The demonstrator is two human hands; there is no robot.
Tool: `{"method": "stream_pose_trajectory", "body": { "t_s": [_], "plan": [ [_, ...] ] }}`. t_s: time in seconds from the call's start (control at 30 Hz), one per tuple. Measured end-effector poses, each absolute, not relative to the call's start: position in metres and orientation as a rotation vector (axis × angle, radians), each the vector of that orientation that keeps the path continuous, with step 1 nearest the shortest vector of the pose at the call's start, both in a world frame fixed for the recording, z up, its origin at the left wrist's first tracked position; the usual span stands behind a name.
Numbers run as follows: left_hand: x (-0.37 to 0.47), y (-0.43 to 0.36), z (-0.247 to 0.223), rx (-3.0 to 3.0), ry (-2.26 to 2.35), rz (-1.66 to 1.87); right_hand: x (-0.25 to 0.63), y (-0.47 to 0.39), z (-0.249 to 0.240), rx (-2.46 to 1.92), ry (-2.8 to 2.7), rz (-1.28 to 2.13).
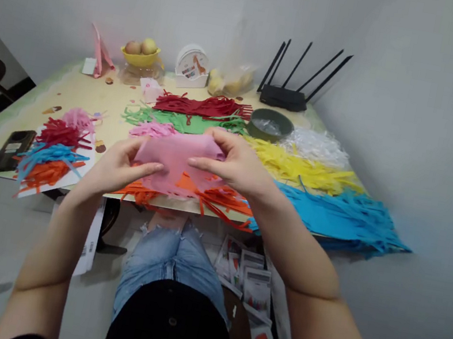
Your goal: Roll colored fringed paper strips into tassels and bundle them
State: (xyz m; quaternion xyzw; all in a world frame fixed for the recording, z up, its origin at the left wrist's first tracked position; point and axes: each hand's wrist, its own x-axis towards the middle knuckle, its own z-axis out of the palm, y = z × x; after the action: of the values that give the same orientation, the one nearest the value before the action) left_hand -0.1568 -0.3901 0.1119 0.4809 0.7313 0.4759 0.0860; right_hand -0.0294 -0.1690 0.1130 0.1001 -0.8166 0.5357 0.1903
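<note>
A pink sheet of tissue paper [171,155] is held up between both hands above the table's front edge. My left hand [121,167] pinches its left side, thumb in front. On the right side, my right hand [234,162] grips it with the thumb lying across the front. Orange fringed strips [225,200] lie beneath and behind the sheet. Just past it are a small pink fringed bunch [153,129], green fringed paper [186,122] and dark red strips [202,107]. Yellow fringe [305,169] and blue fringed paper [328,214] spread to the right.
Colored tassels [56,154] and a phone [13,150] lie at left. A dark green bowl [270,124] and white strips [318,146] sit at right. A router [284,96], a fruit bowl [139,58] and a giraffe-print holder [192,70] stand along the wall.
</note>
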Motion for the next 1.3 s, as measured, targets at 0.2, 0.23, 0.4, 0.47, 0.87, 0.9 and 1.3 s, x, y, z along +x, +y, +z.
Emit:
{"method": "stream_pose_trajectory", "body": {
  "t_s": [0.2, 0.23, 0.4, 0.47, 0.87, 0.9, 1.3],
  "plan": [
    [-0.155, -0.378, 0.101, 1.264, 2.103, 1.613, -0.026, -0.159, 0.110, 0.195, -2.361, 1.470],
    [-0.157, -0.378, 0.100, 1.238, 2.099, 1.644, -0.025, -0.158, 0.109, 0.185, -2.347, 1.429],
    [-0.167, -0.382, 0.088, 1.122, 2.049, 1.782, -0.021, -0.158, 0.104, 0.193, -2.202, 1.435],
    [-0.168, -0.384, 0.085, 1.108, 2.055, 1.814, -0.019, -0.159, 0.102, 0.229, -2.173, 1.486],
    [-0.156, -0.401, 0.101, 1.424, 2.102, 1.578, -0.008, -0.137, 0.107, 0.439, -2.297, 1.399],
    [-0.157, -0.404, 0.105, 1.496, 2.129, 1.489, -0.008, -0.136, 0.107, 0.446, -2.298, 1.386],
    [-0.164, -0.350, 0.114, 1.387, 1.694, 1.105, -0.012, -0.148, 0.143, 0.620, -2.657, 1.139]
  ]
}}
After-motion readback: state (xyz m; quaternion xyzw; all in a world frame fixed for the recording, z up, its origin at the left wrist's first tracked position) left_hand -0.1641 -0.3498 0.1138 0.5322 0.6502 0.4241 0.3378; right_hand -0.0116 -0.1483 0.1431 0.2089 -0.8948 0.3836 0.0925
